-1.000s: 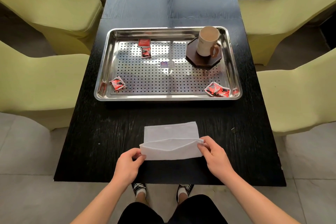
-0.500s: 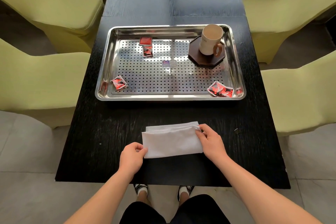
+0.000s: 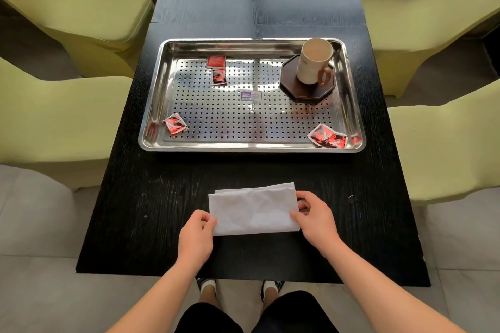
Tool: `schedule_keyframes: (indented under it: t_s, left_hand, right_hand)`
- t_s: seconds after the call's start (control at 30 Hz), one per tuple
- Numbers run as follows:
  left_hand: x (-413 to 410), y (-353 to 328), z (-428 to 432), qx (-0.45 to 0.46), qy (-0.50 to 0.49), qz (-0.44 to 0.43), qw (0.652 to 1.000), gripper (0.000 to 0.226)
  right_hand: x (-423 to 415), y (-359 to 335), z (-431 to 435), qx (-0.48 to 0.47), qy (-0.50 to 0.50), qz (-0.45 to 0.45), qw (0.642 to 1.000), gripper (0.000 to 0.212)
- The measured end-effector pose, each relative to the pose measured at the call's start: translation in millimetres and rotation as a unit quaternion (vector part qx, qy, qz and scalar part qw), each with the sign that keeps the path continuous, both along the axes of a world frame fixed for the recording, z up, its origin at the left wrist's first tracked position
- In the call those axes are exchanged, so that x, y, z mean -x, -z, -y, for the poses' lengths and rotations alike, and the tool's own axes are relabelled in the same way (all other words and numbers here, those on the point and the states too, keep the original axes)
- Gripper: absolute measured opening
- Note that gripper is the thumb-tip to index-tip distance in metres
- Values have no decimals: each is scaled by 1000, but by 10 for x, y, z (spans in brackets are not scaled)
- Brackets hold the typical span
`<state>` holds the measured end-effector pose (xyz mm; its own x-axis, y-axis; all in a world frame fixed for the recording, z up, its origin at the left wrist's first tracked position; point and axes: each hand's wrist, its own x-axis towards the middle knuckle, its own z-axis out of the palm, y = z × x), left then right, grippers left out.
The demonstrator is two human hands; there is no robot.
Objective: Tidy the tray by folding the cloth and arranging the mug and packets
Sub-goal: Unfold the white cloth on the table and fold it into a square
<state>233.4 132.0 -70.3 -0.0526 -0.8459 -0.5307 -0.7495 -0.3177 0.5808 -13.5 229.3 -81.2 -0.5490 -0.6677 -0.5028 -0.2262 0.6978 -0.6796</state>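
A white cloth [image 3: 253, 209], folded into a rectangle, lies on the black table [image 3: 151, 192] near its front edge. My left hand [image 3: 195, 236] pinches the cloth's left end. My right hand [image 3: 313, 216] pinches the right end near the lower corner. Behind the cloth stands a perforated steel tray [image 3: 251, 143]. In the tray's back right corner a cream mug [image 3: 313, 62] with a brown handle sits on a dark octagonal coaster [image 3: 297, 92]. Several red packets lie scattered in the tray: two at the back left [image 3: 216, 61], one at the front left [image 3: 175, 123], a pair at the front right [image 3: 327, 137].
A small blue label [image 3: 251, 95] sticks to the tray's middle. Yellow-green chairs flank the table, two on the left [image 3: 81, 8] and two on the right [image 3: 443, 127]. My legs and shoes show below the table's front edge.
The cloth's near half has been folded over its far half and now lies flat. My right hand slid back to the cloth's right end. My left hand still holds the left end.
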Motion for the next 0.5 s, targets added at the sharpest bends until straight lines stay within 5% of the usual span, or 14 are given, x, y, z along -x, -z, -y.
schedule_keyframes:
  t_s: [0.5]
  left_hand:
    - [108,-10,98,5,-71,-21,997,4]
  right_hand:
    - [-90,89,-46,24,69,-25,997,32]
